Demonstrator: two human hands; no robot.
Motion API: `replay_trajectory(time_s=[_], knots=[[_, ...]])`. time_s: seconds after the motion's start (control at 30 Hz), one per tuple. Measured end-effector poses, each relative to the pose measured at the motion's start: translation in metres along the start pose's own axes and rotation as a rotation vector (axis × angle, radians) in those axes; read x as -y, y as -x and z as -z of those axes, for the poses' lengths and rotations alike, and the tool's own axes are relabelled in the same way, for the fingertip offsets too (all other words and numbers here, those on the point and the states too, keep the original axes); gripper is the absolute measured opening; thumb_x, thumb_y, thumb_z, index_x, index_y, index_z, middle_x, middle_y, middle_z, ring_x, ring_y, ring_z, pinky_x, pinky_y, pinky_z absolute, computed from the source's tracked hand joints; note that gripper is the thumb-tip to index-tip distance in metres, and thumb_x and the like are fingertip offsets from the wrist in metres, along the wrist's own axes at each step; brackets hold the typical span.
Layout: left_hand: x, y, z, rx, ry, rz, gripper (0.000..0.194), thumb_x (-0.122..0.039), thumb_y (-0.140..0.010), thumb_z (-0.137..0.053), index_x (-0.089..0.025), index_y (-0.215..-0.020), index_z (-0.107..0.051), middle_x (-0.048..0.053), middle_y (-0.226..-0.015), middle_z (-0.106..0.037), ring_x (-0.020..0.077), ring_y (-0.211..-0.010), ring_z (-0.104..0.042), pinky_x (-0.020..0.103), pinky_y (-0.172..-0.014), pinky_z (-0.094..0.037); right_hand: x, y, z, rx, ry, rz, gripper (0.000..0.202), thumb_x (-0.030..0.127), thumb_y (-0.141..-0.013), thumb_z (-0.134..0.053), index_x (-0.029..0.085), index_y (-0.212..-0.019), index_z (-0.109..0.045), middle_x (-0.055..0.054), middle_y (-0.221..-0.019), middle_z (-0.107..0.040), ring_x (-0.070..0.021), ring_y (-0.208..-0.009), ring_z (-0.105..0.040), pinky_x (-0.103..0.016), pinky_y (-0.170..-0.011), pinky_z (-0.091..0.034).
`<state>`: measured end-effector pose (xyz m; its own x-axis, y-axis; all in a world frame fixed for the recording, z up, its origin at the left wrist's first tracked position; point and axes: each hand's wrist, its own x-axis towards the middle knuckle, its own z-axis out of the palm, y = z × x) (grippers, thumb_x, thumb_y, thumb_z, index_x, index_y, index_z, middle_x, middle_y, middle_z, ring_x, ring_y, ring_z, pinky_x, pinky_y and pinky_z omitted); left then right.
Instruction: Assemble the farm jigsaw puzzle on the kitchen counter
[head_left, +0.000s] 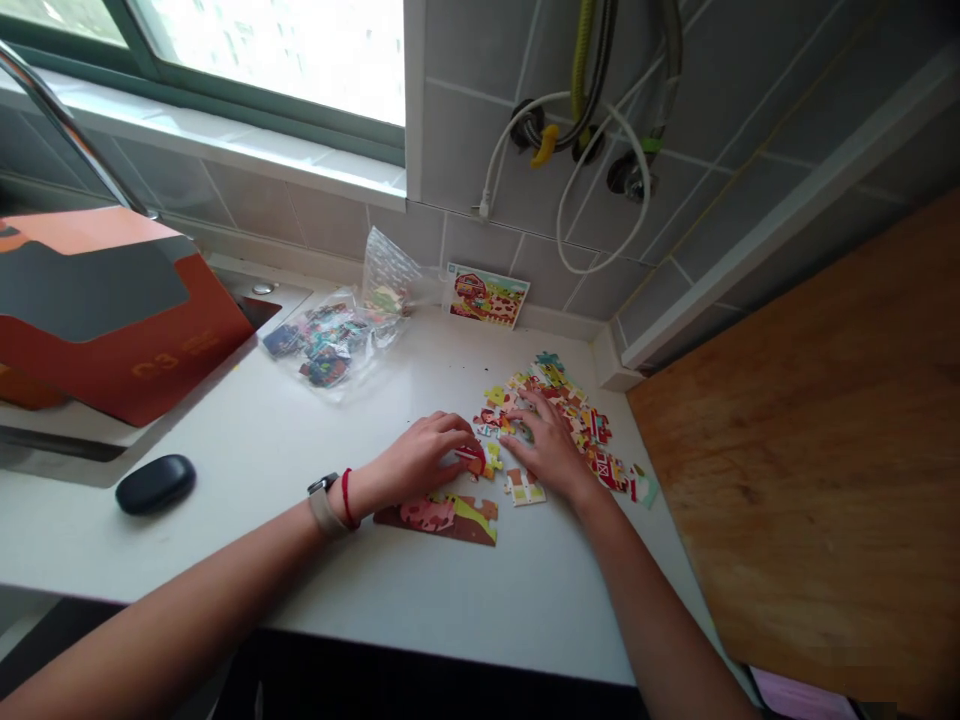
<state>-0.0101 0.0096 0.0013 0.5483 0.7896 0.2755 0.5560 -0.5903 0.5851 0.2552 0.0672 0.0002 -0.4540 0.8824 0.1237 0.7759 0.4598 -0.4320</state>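
Bare forearms reach in from the bottom corners: the left forearm (202, 605) slants low across the white countertop (420, 610), and the right forearm (652, 590) rises steeply. Beyond a watch (325, 507) and red cord (347, 497), the left hand (427, 450) lies palm down, fingers curled over a red puzzle piece (472, 458); whether they pinch it, I cannot tell. Just beside it, the right hand (551, 445) has its fingers spread over the loose puzzle heap (574, 400). Below the left hand sits a joined puzzle strip (476, 525), and below the right, a tan-and-yellow piece (527, 487). Countertop stretches from the strip to the front edge, and leftward to a black rounded object (156, 484); a wooden panel (810, 430) bounds the right side. Some heap pieces are hidden under the right hand, an orange box (180, 350) is cut off at left, and the clear bag's (330, 340) contents are hard to make out.
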Motion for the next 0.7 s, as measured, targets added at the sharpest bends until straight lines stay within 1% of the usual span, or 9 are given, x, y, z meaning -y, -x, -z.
replay_trajectory(time_s=[0.13,0.23,0.3,0.4,0.47,0.53,0.6,0.7], knots=[[0.000,0.000,0.002,-0.013,0.004,0.002,0.019,-0.019,-0.097,-0.069,-0.023,-0.115,-0.074,0.009,-0.118,-0.068,0.0240,-0.107,-0.065,0.039,-0.096,-0.054,0.000,-0.003,0.001,0.034,-0.011,-0.035,0.042,0.041,-0.089,-0.076,0.022,-0.126,-0.071,-0.015,-0.160,-0.048,-0.0338,-0.154,-0.037,-0.055,-0.127,-0.030],[0.002,0.001,0.003,-0.030,-0.039,0.019,0.020,-0.018,-0.095,-0.070,-0.022,-0.114,-0.074,0.009,-0.116,-0.069,0.0243,-0.106,-0.066,0.040,-0.096,-0.053,0.000,-0.004,0.001,0.017,-0.031,-0.024,0.035,0.042,-0.086,-0.077,0.022,-0.115,-0.073,-0.014,-0.155,-0.053,-0.0324,-0.152,-0.040,-0.053,-0.126,-0.032],[0.005,0.001,0.004,-0.053,-0.065,0.034,0.021,-0.018,-0.094,-0.070,-0.023,-0.114,-0.074,0.008,-0.116,-0.070,0.0246,-0.105,-0.066,0.040,-0.096,-0.053,-0.003,-0.004,0.002,-0.037,-0.045,-0.017,0.030,0.043,-0.084,-0.079,0.022,-0.106,-0.074,-0.014,-0.150,-0.058,-0.0320,-0.147,-0.046,-0.052,-0.124,-0.035],[0.010,0.001,0.004,-0.074,-0.098,0.056,0.020,-0.021,-0.095,-0.069,-0.024,-0.114,-0.074,0.008,-0.116,-0.070,0.0252,-0.106,-0.066,0.041,-0.096,-0.053,-0.011,-0.003,0.009,-0.162,-0.064,-0.004,0.027,0.044,-0.082,-0.080,0.022,-0.097,-0.075,-0.014,-0.137,-0.068,-0.0329,-0.138,-0.054,-0.055,-0.122,-0.037],[0.012,0.001,0.004,-0.073,-0.112,0.071,0.018,-0.024,-0.096,-0.068,-0.023,-0.114,-0.075,0.008,-0.115,-0.071,0.0256,-0.107,-0.066,0.041,-0.096,-0.053,-0.015,-0.001,0.016,-0.243,-0.090,0.011,0.027,0.047,-0.082,-0.080,0.023,-0.095,-0.075,-0.014,-0.129,-0.073,-0.0343,-0.133,-0.058,-0.058,-0.120,-0.038],[0.012,0.001,0.004,-0.076,-0.117,0.080,0.017,-0.027,-0.098,-0.067,-0.023,-0.113,-0.074,0.008,-0.114,-0.072,0.0259,-0.107,-0.066,0.041,-0.095,-0.053,-0.015,0.003,0.023,-0.273,-0.142,0.033,0.029,0.049,-0.084,-0.079,0.023,-0.095,-0.075,-0.015,-0.128,-0.073,-0.0347,-0.131,-0.060,-0.059,-0.118,-0.040],[0.012,0.001,0.003,-0.087,-0.114,0.079,0.017,-0.029,-0.101,-0.065,-0.022,-0.113,-0.074,0.009,-0.113,-0.073,0.0257,-0.107,-0.066,0.041,-0.095,-0.053,-0.008,0.009,0.028,-0.219,-0.205,0.066,0.029,0.050,-0.085,-0.079,0.024,-0.098,-0.076,-0.014,-0.133,-0.071,-0.0338,-0.133,-0.059,-0.058,-0.117,-0.042],[0.013,0.000,0.002,-0.103,-0.100,0.068,0.018,-0.031,-0.103,-0.064,-0.021,-0.114,-0.074,0.008,-0.112,-0.075,0.0246,-0.107,-0.067,0.039,-0.096,-0.052,0.008,0.018,0.024,-0.030,-0.232,0.147,0.028,0.045,-0.083,-0.083,0.026,-0.103,-0.078,-0.012,-0.142,-0.066,-0.0332,-0.141,-0.054,-0.056,-0.119,-0.042]])
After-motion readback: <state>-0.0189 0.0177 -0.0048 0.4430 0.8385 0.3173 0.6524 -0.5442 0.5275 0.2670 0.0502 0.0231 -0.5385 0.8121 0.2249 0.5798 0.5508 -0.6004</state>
